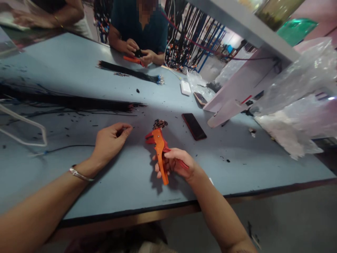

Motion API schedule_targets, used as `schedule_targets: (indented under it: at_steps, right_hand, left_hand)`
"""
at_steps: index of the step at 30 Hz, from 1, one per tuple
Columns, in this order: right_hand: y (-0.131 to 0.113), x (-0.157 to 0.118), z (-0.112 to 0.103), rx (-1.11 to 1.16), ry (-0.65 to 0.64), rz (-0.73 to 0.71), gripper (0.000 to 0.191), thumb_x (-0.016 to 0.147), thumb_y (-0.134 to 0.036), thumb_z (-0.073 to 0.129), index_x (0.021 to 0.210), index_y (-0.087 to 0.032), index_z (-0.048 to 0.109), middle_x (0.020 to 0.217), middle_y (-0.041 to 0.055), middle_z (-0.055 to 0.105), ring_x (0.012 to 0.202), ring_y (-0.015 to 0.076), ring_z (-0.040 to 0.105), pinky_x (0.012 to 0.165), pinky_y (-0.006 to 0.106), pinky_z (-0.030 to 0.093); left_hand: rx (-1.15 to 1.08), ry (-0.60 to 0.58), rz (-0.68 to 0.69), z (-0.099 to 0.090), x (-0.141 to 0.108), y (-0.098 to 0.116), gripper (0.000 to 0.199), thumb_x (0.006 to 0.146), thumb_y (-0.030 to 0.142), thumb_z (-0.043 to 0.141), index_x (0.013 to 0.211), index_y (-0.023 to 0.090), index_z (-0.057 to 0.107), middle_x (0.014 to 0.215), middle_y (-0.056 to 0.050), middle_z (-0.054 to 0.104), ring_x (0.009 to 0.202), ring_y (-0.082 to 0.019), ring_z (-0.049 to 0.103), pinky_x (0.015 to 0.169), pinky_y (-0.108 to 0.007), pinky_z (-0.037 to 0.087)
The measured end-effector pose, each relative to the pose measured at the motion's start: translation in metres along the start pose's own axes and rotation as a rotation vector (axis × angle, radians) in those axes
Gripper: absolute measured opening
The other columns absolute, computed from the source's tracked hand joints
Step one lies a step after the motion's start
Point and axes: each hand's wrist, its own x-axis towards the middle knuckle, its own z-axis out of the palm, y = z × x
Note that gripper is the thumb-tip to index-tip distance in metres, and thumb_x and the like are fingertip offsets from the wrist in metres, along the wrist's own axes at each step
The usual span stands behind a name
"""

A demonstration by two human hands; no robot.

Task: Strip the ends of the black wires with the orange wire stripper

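My right hand [181, 162] is wrapped round an orange and red wire stripper [159, 142], its jaws pointing up and to the left. My left hand [112, 140] is closed in a pinch on a thin black cable [76, 146]. The cable trails leftward from under the hand, and a short dark tip shows just past my fingertips. A gap separates that tip from the stripper's jaws. Right behind the jaws lies a small heap of cut wire scraps [160, 123]. Beyond my left hand stretches a thick bundle of black cables [105, 104].
A black phone [194, 126] lies right of the stripper, with a second phone [200, 98] and a white box [185, 88] behind it. Across the table [126, 189], a co-worker's hands [142, 54] hold another orange tool near a shorter cable bundle [129, 72]. Plastic bags [295, 105] fill the right.
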Motion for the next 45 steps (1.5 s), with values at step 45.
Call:
schedule_targets:
  at_steps: [45]
  right_hand:
    - [-0.006,0.016,-0.022,-0.312,0.542,-0.813,0.040,0.071,-0.034,0.061,0.109,-0.020,0.056,0.089,0.0065,0.068,0.079,0.0249,0.069,0.055,0.030,0.046]
  left_hand:
    - [0.296,0.034,0.601,0.017,-0.014,-0.014,0.022,0.092,0.024,0.049,0.094,0.023,0.071,0.079,-0.002,0.073,0.067,-0.014,0.062,0.057,-0.024,0.036]
